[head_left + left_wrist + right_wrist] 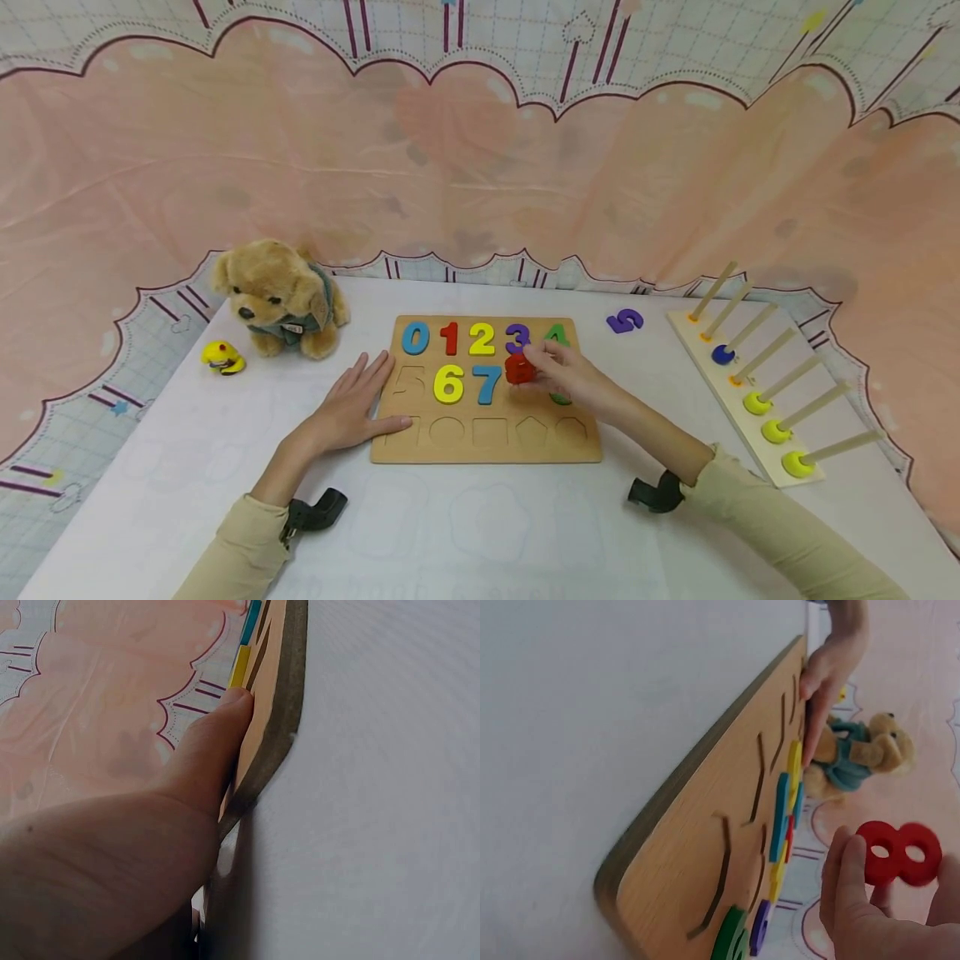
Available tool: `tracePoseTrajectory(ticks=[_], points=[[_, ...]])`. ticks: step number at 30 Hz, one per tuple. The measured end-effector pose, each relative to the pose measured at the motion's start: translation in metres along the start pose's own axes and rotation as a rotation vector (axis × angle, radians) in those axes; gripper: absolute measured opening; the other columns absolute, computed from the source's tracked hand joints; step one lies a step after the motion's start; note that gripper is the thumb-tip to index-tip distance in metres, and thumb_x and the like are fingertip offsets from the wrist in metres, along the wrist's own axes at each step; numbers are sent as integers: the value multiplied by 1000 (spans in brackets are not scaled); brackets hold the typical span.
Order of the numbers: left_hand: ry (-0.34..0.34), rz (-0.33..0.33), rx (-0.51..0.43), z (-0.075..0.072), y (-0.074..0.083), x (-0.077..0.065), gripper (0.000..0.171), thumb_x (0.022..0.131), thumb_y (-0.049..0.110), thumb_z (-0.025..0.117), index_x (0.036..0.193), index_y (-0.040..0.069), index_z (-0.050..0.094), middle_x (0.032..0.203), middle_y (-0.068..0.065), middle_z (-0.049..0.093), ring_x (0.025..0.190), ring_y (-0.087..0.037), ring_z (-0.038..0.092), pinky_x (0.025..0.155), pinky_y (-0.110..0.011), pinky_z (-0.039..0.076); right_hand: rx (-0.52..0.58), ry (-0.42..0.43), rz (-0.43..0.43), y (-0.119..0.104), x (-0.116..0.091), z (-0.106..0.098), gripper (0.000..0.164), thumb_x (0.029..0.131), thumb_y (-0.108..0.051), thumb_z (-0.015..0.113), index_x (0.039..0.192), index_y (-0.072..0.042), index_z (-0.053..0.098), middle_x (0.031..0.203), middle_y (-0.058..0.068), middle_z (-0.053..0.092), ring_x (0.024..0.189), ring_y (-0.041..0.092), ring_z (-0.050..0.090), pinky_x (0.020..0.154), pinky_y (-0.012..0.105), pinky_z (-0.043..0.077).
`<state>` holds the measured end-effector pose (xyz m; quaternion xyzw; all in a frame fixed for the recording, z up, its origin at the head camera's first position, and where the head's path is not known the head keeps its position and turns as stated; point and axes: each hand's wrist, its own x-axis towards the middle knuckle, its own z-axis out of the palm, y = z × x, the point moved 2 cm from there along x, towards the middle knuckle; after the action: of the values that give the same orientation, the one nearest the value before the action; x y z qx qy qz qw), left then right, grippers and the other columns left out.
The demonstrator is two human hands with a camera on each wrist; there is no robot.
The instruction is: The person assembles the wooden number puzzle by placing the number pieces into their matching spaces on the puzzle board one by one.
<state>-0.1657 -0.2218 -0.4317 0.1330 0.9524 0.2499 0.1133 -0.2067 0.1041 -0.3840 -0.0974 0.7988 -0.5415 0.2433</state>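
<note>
A wooden number puzzle board (487, 454) lies on the white table. My right hand (570, 377) pinches a red number 8 (900, 853) between thumb and fingers, above the middle row at its right side. My left hand (352, 396) rests on the board's left edge with its fingers straight and its thumb (225, 720) over the lower left corner. Coloured numerals such as the yellow 6 (448, 385) and blue 7 (487, 385) sit in the board. A green numeral (560, 399) is partly hidden behind the right hand. The outlined 5 slot (408, 380) holds no piece.
A purple 5 (625, 321) lies on the table beyond the board's right corner. Further right stands a peg board (750, 400) with upright sticks and several rings. At the left are a plush dog (277, 300) and a small yellow toy (222, 357).
</note>
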Motion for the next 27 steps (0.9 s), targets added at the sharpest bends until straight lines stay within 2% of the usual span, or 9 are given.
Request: tracePoseTrajectory(ticks=[4, 7, 10, 15, 20, 25, 27], points=[[2, 1, -2, 0, 0, 0, 104, 84, 61, 64, 156, 5, 13, 164, -16, 9, 151, -42, -3, 120, -61, 2, -270, 46, -136, 2, 2, -4, 40, 89, -38, 70, 111, -8, 55, 112, 12, 66, 102, 26, 64, 92, 38, 55], [2, 0, 1, 1, -1, 0, 104, 84, 61, 64, 156, 6, 13, 164, -16, 10, 151, -42, -2, 120, -62, 2, -474, 50, -252, 2, 5, -5, 47, 79, -32, 80, 112, -7, 59, 109, 9, 65, 101, 24, 62, 89, 38, 57], [2, -3, 4, 1, -1, 0, 104, 84, 61, 64, 156, 6, 12, 164, -16, 10, 151, -42, -2, 120, -62, 2, -616, 39, -290, 3, 7, -6, 54, 77, -31, 82, 119, -7, 59, 114, 9, 65, 102, 25, 61, 87, 37, 58], [0, -10, 4, 0, 0, 0, 104, 84, 60, 64, 156, 6, 12, 164, -16, 10, 151, -42, -2, 120, -63, 3, -681, -15, -271, 4, 12, -4, 58, 79, -30, 81, 126, -5, 58, 120, 12, 64, 105, 24, 61, 88, 35, 57], [-3, -7, -3, 0, 0, 0, 104, 84, 61, 64, 156, 6, 12, 164, -16, 9, 151, -42, -3, 119, -63, 3, -741, -77, -254, 7, 17, -3, 61, 82, -35, 76, 131, -5, 56, 120, 10, 65, 102, 20, 59, 90, 34, 56], [-6, -6, -11, -1, 1, -1, 104, 84, 60, 64, 156, 6, 12, 164, -16, 9, 151, -42, -2, 119, -63, 3, -800, -104, -220, 4, 17, -3, 63, 81, -36, 77, 133, -7, 55, 118, 8, 64, 100, 18, 57, 90, 33, 55], [-3, -7, -9, -1, 1, -1, 104, 84, 59, 64, 156, 6, 12, 164, -16, 9, 151, -42, -2, 119, -63, 3, -838, -117, -236, 2, 17, -3, 63, 81, -36, 77, 132, -7, 56, 117, 8, 65, 99, 18, 55, 88, 32, 53]])
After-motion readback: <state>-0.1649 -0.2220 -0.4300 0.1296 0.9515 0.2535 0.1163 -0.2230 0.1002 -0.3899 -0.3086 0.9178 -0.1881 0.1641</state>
